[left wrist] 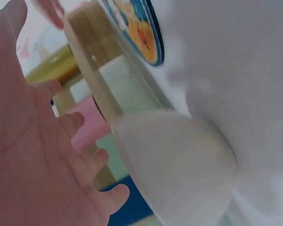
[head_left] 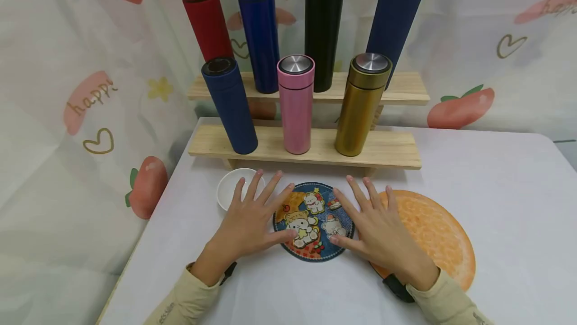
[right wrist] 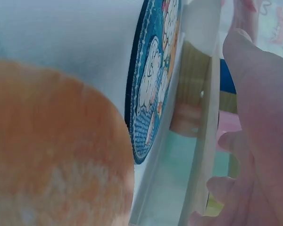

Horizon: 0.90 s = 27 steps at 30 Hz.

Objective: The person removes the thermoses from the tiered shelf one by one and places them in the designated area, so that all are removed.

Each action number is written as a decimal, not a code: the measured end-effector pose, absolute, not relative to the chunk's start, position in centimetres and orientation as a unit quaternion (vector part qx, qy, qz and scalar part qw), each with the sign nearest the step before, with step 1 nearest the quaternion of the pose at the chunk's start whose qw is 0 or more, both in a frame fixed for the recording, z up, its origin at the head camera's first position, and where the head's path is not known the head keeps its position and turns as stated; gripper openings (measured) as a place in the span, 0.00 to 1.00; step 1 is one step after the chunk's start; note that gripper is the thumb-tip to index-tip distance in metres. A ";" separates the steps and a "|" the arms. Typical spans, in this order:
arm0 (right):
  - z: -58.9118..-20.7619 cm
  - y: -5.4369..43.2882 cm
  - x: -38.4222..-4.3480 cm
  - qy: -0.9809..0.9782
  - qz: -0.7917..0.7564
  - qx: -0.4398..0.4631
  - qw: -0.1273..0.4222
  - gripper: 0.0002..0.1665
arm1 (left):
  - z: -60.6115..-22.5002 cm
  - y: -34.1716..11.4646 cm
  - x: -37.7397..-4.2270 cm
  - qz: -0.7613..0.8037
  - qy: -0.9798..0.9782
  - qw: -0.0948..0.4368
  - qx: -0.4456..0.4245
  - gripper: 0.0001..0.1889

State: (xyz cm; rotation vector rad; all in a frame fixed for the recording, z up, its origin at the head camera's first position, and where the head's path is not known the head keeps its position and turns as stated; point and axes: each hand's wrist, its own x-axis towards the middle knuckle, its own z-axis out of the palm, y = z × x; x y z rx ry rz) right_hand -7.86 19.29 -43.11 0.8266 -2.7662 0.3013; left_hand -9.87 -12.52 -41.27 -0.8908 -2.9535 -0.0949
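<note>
My left hand (head_left: pixel 250 222) is held with fingers spread and nothing in its grasp, near the white bowl (head_left: pixel 225 192) and the left side of a round blue mat (head_left: pixel 314 225) with cartoon bears. On the other side, my right hand (head_left: pixel 380 230) is also spread and holds nothing, partly over that mat and the larger orange round mat (head_left: pixel 446 230). In the left wrist view, the left palm (left wrist: pixel 33 136) faces the white bowl (left wrist: pixel 179 160). The right wrist view has the right hand (right wrist: pixel 259 132) apart from the orange mat (right wrist: pixel 56 146).
Behind the hands stands a two-tier wooden rack (head_left: pixel 270 137). Its lower tier holds a navy bottle (head_left: pixel 231 107), a pink bottle (head_left: pixel 296 109) and a gold bottle (head_left: pixel 362 109). Red (head_left: pixel 205 17), blue (head_left: pixel 258 34), black (head_left: pixel 323 29) and navy bottles (head_left: pixel 396 19) stand above.
</note>
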 end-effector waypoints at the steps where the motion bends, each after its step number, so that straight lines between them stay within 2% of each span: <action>1: -43.1 19.3 -7.8 -0.947 0.106 0.281 0.117 0.60 | -41.2 -12.8 -9.9 -0.031 -0.958 0.028 -0.284 0.53; 13: -43.0 19.6 -7.9 -0.954 0.111 0.259 0.102 0.59 | -40.2 -17.6 -12.2 -0.083 -0.978 0.023 -0.191 0.51; 22: -42.2 19.9 -7.7 -0.960 0.108 0.245 0.080 0.57 | -39.8 -22.7 -16.5 -0.139 -0.980 0.057 -0.127 0.48; 27: -41.9 20.2 -7.8 -0.962 0.113 0.239 0.074 0.58 | -40.4 -25.2 -18.9 -0.171 -0.980 0.039 -0.097 0.49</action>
